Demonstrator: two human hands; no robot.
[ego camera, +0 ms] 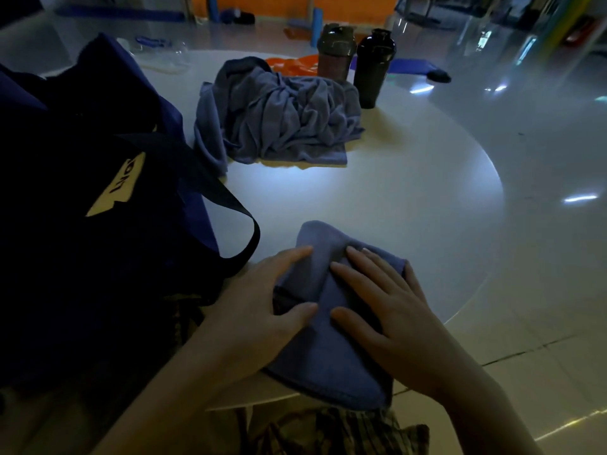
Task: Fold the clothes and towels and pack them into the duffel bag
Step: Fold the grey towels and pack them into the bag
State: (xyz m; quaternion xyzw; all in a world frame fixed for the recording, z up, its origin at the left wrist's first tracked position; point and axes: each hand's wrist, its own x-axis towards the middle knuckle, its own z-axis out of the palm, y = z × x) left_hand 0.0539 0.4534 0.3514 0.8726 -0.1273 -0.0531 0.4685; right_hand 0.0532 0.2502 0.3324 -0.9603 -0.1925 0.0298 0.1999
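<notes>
I have both hands on the folded towel (331,326) at the near edge of the bench (377,198). My left hand (262,307) grips its left side, thumb on top and fingers (295,252) stretched along the fold, with the cloth's edge tucked between them. My right hand (387,310) lies flat and spread on the right half, pressing down; its outer fingers curl over the towel's right edge, so I cannot tell whether they pinch it or only rest there. The near end of the towel hangs a little past the bench edge, above a piece of checked cloth (345,431) below my wrists.

Just left of my left hand sits the dark blue duffel bag (82,224), its black strap (230,205) looping out onto the bench close to my left fingertips. A pale label (120,185) shows on its side.

Well beyond my hands, a crumpled pile of the same grey-blue towels (279,119) lies unfolded. Behind it stand two dark bottles (374,67), side by side, with something orange (292,65) lying flat beside them.
</notes>
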